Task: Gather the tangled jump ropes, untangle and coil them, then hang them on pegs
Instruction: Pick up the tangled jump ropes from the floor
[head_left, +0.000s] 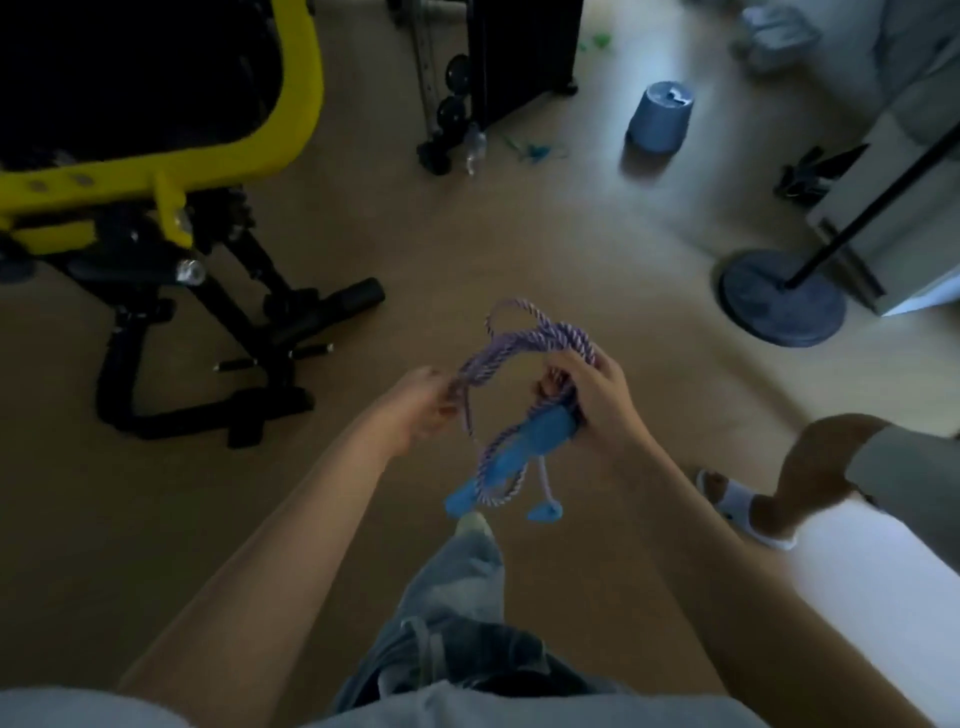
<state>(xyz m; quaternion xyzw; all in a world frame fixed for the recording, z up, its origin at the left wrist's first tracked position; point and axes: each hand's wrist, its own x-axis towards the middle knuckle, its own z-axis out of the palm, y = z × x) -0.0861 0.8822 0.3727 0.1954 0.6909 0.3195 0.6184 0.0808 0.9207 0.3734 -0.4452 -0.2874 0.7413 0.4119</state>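
Purple twisted-cord jump rope (524, 353) with blue plastic handles hangs mid-air; right hand (597, 400) grips loops and handle, left hand (421, 410) pinches a strand (blurred). Better feed even coils, keeping light tension.

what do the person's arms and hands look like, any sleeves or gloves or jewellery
Both forearms are bare up to the bottom edge of the picture, with no sleeves showing. The left hand and right hand wear no gloves. No watch, bracelet or ring is visible, though the picture is dim and somewhat blurred, so small items could be missed.
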